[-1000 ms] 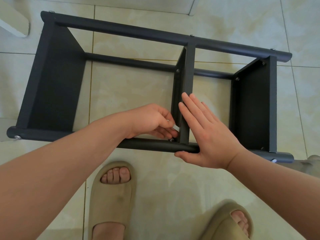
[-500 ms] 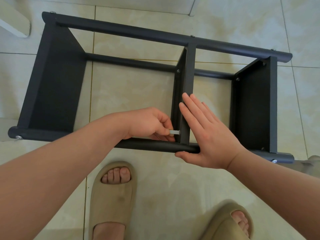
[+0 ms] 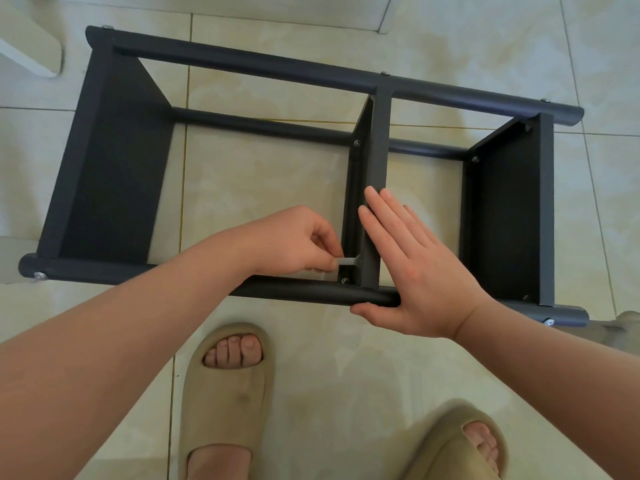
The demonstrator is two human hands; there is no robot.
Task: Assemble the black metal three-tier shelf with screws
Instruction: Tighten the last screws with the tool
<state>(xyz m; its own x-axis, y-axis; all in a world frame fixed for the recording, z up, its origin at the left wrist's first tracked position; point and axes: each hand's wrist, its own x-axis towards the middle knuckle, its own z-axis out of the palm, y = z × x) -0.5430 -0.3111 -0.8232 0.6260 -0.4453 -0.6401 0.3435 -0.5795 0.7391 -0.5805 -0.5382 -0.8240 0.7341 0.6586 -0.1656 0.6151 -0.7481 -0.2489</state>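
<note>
The black metal shelf lies on its side on the tiled floor, with three panels joined to four round tubes. My left hand pinches a small silver key whose tip meets the middle panel just above the near tube. A screw sits in the corner below the key. My right hand lies flat with straight fingers against the middle panel's right side, its thumb under the near tube.
My two feet in beige slippers stand on the floor close to the near tube. A white object lies at the far left corner. Screw heads show at the tube ends.
My left hand has turned and lifted a little, bringing the silver key from low beside the tube up to a level position against the middle panel. My right hand has stayed put.
</note>
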